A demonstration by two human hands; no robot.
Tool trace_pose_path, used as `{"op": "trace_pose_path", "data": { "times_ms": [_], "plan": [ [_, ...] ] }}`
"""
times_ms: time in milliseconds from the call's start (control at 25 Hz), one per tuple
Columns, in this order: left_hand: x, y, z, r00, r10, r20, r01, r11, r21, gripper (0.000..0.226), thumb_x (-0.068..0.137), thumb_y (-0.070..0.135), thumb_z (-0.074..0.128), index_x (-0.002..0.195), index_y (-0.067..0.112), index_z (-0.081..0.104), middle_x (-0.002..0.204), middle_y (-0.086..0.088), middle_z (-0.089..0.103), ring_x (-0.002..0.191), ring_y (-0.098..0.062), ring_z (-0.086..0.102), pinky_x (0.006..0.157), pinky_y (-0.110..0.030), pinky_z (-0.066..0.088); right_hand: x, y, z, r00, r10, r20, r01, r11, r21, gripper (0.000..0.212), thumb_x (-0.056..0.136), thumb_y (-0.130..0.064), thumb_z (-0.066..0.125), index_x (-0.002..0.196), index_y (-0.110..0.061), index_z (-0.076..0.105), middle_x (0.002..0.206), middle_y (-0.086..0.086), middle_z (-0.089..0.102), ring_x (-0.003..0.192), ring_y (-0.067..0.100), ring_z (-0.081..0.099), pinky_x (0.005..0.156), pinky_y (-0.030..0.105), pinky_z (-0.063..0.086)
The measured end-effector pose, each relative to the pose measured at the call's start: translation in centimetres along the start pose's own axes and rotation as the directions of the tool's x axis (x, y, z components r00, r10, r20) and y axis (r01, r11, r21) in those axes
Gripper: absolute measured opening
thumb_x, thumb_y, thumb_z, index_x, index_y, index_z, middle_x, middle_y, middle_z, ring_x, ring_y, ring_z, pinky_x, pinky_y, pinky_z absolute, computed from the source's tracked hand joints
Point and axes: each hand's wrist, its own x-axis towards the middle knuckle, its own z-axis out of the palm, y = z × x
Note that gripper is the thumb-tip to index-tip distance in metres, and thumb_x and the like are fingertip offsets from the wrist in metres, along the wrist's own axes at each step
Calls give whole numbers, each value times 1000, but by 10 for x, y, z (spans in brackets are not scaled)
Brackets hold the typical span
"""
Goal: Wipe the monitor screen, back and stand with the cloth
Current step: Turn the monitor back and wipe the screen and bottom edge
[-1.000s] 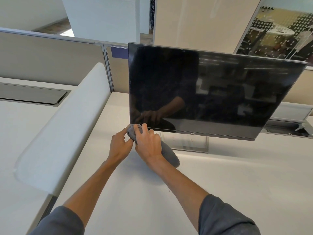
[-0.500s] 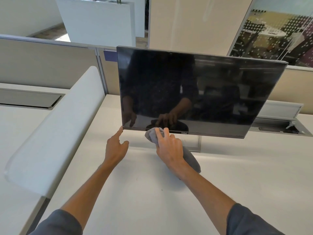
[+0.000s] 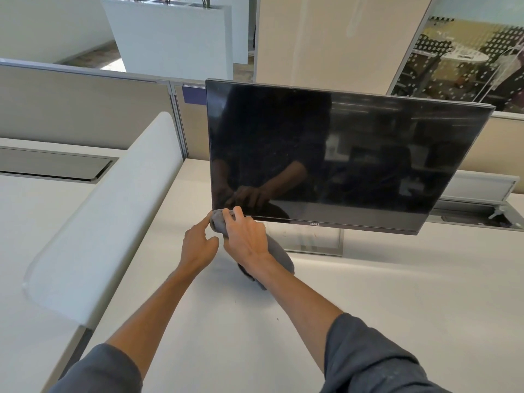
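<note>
A black monitor (image 3: 348, 154) with a dark, reflective screen stands on the white desk, its silver stand (image 3: 312, 239) showing below the bottom bezel. My right hand (image 3: 246, 236) grips a grey cloth (image 3: 219, 221) and holds its bunched end against the screen's lower left corner; the rest of the cloth hangs below my wrist. My left hand (image 3: 198, 246) is just left of it, index finger reaching up to touch the cloth near that corner. The monitor's back is hidden.
A white rounded divider (image 3: 107, 211) runs along the left of the desk (image 3: 368, 307). Beige partition panels (image 3: 85, 109) rise behind. Open cable troughs lie at the far left (image 3: 56, 165) and at the right behind the monitor (image 3: 476, 214).
My right hand has slid the cloth left along the bottom edge, from near the logo to the lower left corner. My left hand has come off the corner and now meets the cloth.
</note>
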Motion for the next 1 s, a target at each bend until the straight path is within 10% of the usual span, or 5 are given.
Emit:
{"op": "trace_pose_path", "data": {
  "times_ms": [400, 1000],
  "plan": [
    [-22, 19, 32, 995, -84, -61, 91, 987, 133, 80, 91, 16, 59, 153, 17, 9, 160, -3, 18, 142, -29, 29, 111, -44, 32, -46, 90, -31, 998, 65, 2, -64, 980, -189, 48, 98, -35, 49, 142, -20, 36, 142, 8, 43, 107, 25, 59, 82, 28, 50],
    [-19, 31, 46, 977, -146, -155, 173, 968, 181, 78, 92, 13, 57, 153, 15, 9, 157, -8, 27, 137, -38, 36, 105, -52, 38, -116, 223, -76, 953, 303, 21, -295, 940, -171, 50, 89, -19, 54, 137, -19, 40, 128, 10, 48, 99, 36, 58, 74, 43, 48]
  ]
}}
